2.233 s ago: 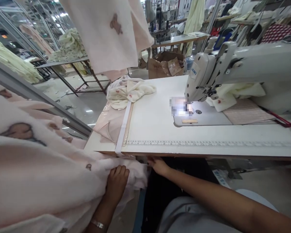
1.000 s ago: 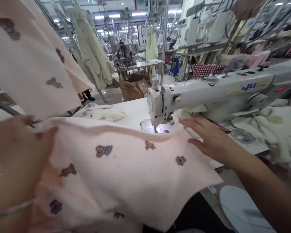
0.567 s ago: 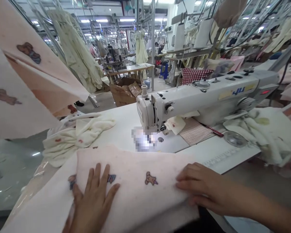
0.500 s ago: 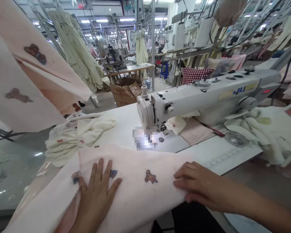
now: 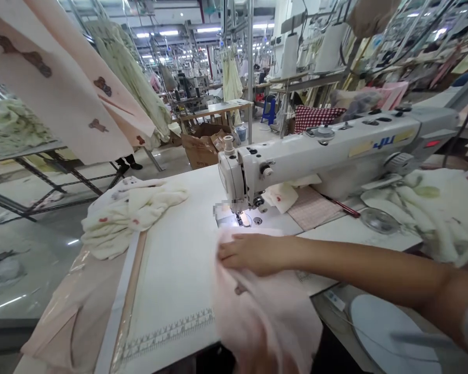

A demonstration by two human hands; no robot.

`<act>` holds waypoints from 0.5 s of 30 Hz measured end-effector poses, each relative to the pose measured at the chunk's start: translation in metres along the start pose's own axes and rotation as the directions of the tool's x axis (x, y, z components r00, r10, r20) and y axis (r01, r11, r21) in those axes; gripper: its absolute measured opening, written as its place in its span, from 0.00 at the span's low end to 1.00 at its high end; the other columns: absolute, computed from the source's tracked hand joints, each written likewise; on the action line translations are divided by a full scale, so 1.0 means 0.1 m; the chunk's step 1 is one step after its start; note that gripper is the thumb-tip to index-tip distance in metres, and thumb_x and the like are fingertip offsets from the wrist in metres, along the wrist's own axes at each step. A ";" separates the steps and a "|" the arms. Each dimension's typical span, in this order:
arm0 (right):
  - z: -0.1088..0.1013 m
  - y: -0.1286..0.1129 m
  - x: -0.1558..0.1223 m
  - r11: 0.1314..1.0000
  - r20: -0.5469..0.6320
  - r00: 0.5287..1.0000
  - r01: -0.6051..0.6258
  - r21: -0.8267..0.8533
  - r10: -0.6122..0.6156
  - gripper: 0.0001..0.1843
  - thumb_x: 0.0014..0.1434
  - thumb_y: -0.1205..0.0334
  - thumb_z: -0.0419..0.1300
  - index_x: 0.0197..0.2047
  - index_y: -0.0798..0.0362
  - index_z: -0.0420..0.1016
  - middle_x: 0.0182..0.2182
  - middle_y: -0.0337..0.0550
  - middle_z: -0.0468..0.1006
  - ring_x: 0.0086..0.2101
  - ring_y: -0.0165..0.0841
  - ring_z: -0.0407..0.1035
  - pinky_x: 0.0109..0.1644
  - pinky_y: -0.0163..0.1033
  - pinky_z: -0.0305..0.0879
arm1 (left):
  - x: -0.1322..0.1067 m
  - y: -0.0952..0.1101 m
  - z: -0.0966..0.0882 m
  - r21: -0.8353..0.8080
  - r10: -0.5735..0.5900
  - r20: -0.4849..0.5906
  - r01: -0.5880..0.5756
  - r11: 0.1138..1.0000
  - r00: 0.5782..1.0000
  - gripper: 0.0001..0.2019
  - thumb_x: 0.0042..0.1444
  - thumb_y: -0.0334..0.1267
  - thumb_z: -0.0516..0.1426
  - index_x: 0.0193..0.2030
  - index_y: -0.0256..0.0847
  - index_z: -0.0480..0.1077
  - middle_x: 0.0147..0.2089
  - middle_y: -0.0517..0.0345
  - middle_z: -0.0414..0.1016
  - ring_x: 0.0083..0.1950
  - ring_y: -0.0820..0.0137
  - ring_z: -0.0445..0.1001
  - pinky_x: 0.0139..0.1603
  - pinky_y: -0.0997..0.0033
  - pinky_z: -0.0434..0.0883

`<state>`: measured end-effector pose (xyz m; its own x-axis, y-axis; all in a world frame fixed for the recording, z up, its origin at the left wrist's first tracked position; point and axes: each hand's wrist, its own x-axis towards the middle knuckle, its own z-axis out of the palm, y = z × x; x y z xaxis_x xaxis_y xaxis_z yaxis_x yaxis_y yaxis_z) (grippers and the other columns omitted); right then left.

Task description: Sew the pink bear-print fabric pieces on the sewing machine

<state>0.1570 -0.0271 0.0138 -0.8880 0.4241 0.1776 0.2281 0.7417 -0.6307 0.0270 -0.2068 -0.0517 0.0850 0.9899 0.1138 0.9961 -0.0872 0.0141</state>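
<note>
My right hand (image 5: 253, 253) lies on a bunched pink fleece cloth (image 5: 265, 306) with small bear prints, fingers curled onto its top edge just in front of the needle area (image 5: 245, 218) of the white sewing machine (image 5: 335, 150). The cloth hangs over the front edge of the white table (image 5: 179, 259). My left hand is not in view.
A cream printed garment pile (image 5: 128, 213) lies at the table's back left. A pink piece (image 5: 81, 296) and white strip lie on the left end. More cream fabric (image 5: 432, 213) sits right of the machine. Pink fabric (image 5: 54, 83) hangs upper left. A cardboard box (image 5: 203, 148) stands behind.
The pink cloth, spread flat under both hands, is now gathered to the right near the needle. My left hand has left the view; my right hand moved left onto the cloth's top.
</note>
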 end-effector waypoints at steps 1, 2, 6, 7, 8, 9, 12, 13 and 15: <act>0.00 -0.07 0.09 0.999 0.027 0.999 0.041 0.024 -0.042 0.23 0.41 0.82 0.58 0.36 0.46 0.77 0.42 0.30 0.78 0.48 0.29 0.68 0.57 0.35 0.58 | 0.08 0.05 0.02 -0.003 0.022 0.012 -0.022 1.000 1.000 0.19 0.59 0.48 0.51 0.56 0.47 0.63 0.59 0.48 0.64 0.57 0.58 0.65 0.52 0.51 0.68; -0.01 -0.14 0.10 0.996 0.041 0.997 0.066 0.060 -0.069 0.23 0.43 0.82 0.57 0.37 0.47 0.77 0.43 0.31 0.77 0.49 0.30 0.67 0.58 0.36 0.57 | 0.16 0.07 0.02 0.004 0.030 0.025 -0.030 1.000 0.999 0.22 0.59 0.50 0.50 0.58 0.47 0.61 0.62 0.45 0.61 0.61 0.52 0.61 0.54 0.43 0.65; -0.01 -0.34 -0.53 0.944 0.015 1.000 0.015 0.329 -0.021 0.13 0.56 0.68 0.55 0.41 0.48 0.77 0.37 0.36 0.79 0.38 0.27 0.72 0.45 0.31 0.65 | 0.41 -0.18 -0.14 0.087 -0.150 0.135 0.139 0.986 0.979 0.27 0.61 0.51 0.44 0.65 0.46 0.53 0.68 0.43 0.47 0.65 0.37 0.48 0.48 0.23 0.56; 0.08 -0.35 -0.77 0.932 0.050 0.998 0.008 0.362 -0.028 0.08 0.56 0.62 0.58 0.36 0.49 0.79 0.29 0.34 0.79 0.28 0.25 0.72 0.35 0.28 0.67 | 0.47 -0.26 -0.20 0.110 -0.207 0.168 0.191 0.975 0.964 0.26 0.61 0.50 0.43 0.65 0.46 0.53 0.68 0.43 0.49 0.65 0.37 0.50 0.47 0.24 0.57; 0.21 -0.34 -0.98 0.913 0.092 0.996 -0.025 0.407 -0.013 0.09 0.55 0.57 0.59 0.34 0.50 0.79 0.24 0.34 0.78 0.24 0.25 0.71 0.30 0.27 0.66 | 0.52 -0.33 -0.25 0.129 -0.237 0.186 0.215 0.968 0.954 0.26 0.62 0.49 0.43 0.64 0.44 0.54 0.67 0.41 0.51 0.64 0.39 0.53 0.48 0.26 0.58; 0.40 -0.31 -1.15 0.838 0.165 0.984 -0.142 0.527 0.063 0.12 0.52 0.53 0.62 0.35 0.52 0.79 0.24 0.35 0.77 0.25 0.26 0.70 0.30 0.27 0.66 | 0.58 -0.36 -0.30 0.145 -0.235 0.189 0.209 0.967 0.953 0.25 0.62 0.48 0.43 0.63 0.42 0.56 0.66 0.40 0.53 0.64 0.41 0.54 0.50 0.27 0.57; 1.09 -0.20 -1.35 0.478 0.141 0.916 -0.323 0.817 0.376 0.27 0.43 0.45 0.67 0.44 0.53 0.76 0.32 0.42 0.77 0.33 0.33 0.71 0.39 0.35 0.67 | 0.75 -0.32 -0.34 0.160 -0.166 0.167 0.140 0.977 0.972 0.25 0.63 0.43 0.42 0.64 0.35 0.55 0.67 0.40 0.50 0.68 0.51 0.48 0.60 0.34 0.50; 1.29 -0.17 -1.35 0.438 0.112 0.900 -0.311 0.844 0.422 0.32 0.43 0.42 0.66 0.48 0.52 0.73 0.38 0.43 0.76 0.37 0.34 0.71 0.44 0.38 0.66 | 0.77 -0.27 -0.33 0.154 -0.164 0.168 0.138 0.978 0.972 0.25 0.63 0.43 0.41 0.65 0.35 0.52 0.68 0.41 0.46 0.69 0.53 0.46 0.61 0.34 0.49; 1.58 -0.15 -1.33 0.353 0.055 0.864 -0.261 0.898 0.500 0.35 0.43 0.37 0.64 0.49 0.52 0.72 0.39 0.45 0.75 0.39 0.36 0.69 0.47 0.40 0.64 | 0.77 -0.17 -0.31 0.124 -0.209 0.217 0.185 0.975 0.953 0.27 0.63 0.46 0.40 0.66 0.37 0.46 0.70 0.43 0.41 0.69 0.50 0.44 0.57 0.32 0.54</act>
<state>0.2087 -0.1768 -0.1192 -0.6752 0.7091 -0.2033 -0.0462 -0.3157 -0.9477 0.0156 -0.1321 -0.0126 -0.1220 0.9864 -0.1103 0.9897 0.1125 -0.0887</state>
